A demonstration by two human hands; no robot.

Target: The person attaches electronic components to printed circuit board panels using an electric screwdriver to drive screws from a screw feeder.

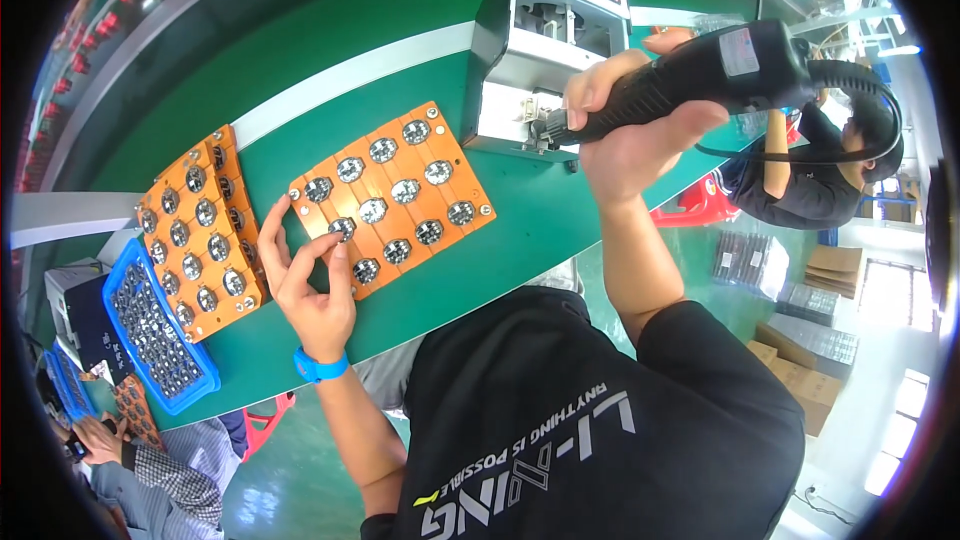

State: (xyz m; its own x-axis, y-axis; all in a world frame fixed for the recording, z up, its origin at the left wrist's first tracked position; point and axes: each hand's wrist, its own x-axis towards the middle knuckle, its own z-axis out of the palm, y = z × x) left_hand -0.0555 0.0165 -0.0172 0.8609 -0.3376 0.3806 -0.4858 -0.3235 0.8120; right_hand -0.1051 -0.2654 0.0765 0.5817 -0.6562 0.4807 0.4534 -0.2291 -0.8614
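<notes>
My right hand [635, 125] is wrapped round a black electric screwdriver [690, 85], raised over the right side of the bench. The screwdriver's tip end points left, at the metal front of a black-and-silver benchtop machine [535, 90]; whether they touch is unclear. My left hand [315, 290], with a blue wristband, rests on the near left part of an orange tray [425, 205]. Its thumb and index tips lie close together beside a small round metallic part [341, 230], while another finger reaches along the tray's left edge. Several similar round parts sit in rows on this tray.
More orange trays [205, 215] with round parts stand on the left. Beside them, a blue bin [160, 325] holds many small parts. A cable [870, 85] loops from the screwdriver. Other people work at far right and lower left; a red stool [695, 202] stands beyond the bench.
</notes>
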